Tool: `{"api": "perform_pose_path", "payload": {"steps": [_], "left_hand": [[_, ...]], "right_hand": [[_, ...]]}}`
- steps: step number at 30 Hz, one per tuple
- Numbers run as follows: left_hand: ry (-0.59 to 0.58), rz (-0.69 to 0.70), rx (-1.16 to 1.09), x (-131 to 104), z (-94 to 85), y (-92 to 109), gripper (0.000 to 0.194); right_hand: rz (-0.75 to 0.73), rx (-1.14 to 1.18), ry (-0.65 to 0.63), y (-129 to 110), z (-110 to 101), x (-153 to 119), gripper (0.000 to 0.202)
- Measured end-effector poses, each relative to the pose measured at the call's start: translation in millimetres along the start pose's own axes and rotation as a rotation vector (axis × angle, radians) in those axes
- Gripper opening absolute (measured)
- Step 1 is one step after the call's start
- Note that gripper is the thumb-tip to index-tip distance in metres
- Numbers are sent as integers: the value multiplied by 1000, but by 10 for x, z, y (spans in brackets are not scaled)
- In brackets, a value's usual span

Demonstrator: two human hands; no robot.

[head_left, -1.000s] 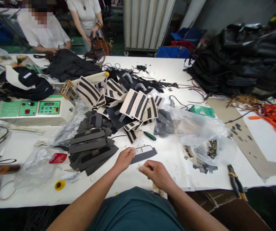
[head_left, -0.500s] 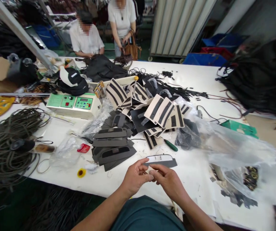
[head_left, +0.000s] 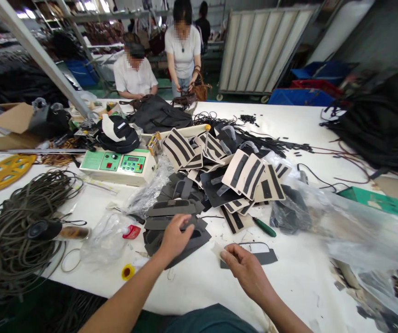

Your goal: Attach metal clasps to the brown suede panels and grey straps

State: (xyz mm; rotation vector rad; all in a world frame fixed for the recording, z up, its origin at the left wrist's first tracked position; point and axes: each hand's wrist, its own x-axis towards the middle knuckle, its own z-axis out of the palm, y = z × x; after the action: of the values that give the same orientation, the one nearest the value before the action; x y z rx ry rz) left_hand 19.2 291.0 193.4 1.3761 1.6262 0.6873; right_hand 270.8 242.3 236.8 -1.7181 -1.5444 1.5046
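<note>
My left hand (head_left: 175, 238) is over the stack of dark grey flat panels (head_left: 169, 209), fingers apart and nothing visible in them. Whether the fingertips touch the top panel I cannot tell. Between the thumb and fingers of my right hand (head_left: 245, 267) is a small pale, thin piece (head_left: 217, 250), partly hidden by the fingers. Just beyond that hand, a single dark grey panel with a white upper part (head_left: 268, 256) lies flat on the table, partly covered by the hand.
Beige striped panels (head_left: 236, 172) lie heaped behind a green-handled tool (head_left: 264, 226). A control box (head_left: 115, 166), coiled cord (head_left: 21, 226), yellow roll (head_left: 127, 272) and plastic bag (head_left: 365, 231) surround the work spot. Two people (head_left: 184, 53) are across the table (head_left: 192, 286).
My hands, together before, are now apart. The left has gone left and forward to the grey stack; the right keeps the pale piece. The view has tilted up and shifted left.
</note>
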Motion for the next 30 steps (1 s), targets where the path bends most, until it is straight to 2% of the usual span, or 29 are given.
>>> {"api": "perform_pose_path", "payload": {"steps": [3,5,8,12,16,20,25,30], "left_hand": [[36,17,274,584,-503,-229,41],[7,17,421,909,-710,-359,44],[-77,16,584,1222,-840,-489,41],[-168,32,707,1340,-876,-522,36],[-189,62,720,1204,-895,-359,33],[-264,111,606,885,-855,-35,27],[-431,189,387,397,-624,366,35],[-579,209,279,62,-349,577,41]], "right_hand": [[-54,34,-34,-125,-12,97,29],[-73,64,-70,-180,-23,156,28],[-38,95,-115,-221,-44,239,29],[-54,100,-108,-272,-71,348,30],[-88,87,-93,-355,-70,451,26],[-153,80,-111,-457,-54,501,20],[-271,-8,-87,-520,-43,459,12],[-293,-171,-33,-433,-83,312,9]]}}
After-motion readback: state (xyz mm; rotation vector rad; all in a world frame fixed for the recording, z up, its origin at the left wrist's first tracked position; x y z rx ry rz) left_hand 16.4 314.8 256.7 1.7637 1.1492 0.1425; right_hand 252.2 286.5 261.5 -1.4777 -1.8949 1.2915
